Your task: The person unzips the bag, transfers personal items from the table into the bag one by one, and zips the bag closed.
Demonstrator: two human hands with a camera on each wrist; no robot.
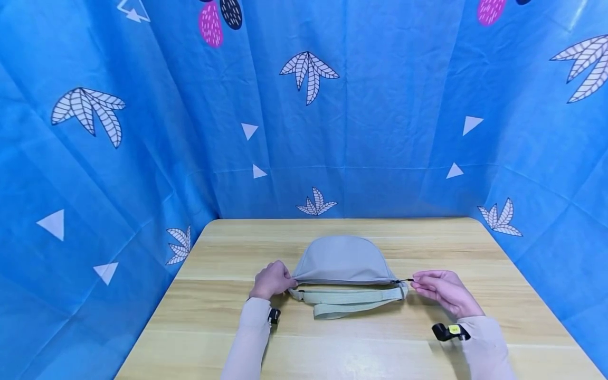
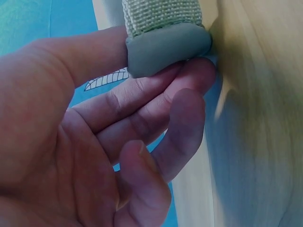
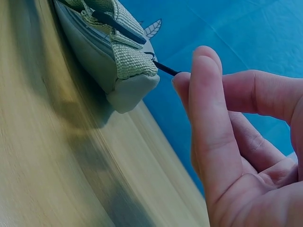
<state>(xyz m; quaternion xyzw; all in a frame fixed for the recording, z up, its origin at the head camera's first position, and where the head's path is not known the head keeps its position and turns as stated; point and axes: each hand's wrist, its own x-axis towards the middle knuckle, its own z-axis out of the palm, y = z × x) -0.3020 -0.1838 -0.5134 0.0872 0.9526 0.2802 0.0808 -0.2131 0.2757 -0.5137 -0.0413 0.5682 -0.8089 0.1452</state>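
Observation:
A grey-green waist bag (image 1: 344, 258) lies on the table with its curved edge away from me and its zipper along the near side. My left hand (image 1: 273, 279) pinches the bag's left end, where the webbing strap (image 2: 163, 16) meets a fabric tab (image 2: 165, 49). In the left wrist view the other fingers curl loosely below the tab. At the bag's right end, my right hand (image 1: 442, 290) pinches a black zipper pull cord (image 3: 165, 68) between thumb and fingertips, drawn out straight from the bag. The pale green strap (image 1: 351, 303) lies folded in front of the bag.
The light wooden table (image 1: 366, 353) extends around the bag on all sides. Blue patterned curtains (image 1: 380, 105) hang behind it and at both sides. Each wrist carries a black camera band (image 1: 451, 332).

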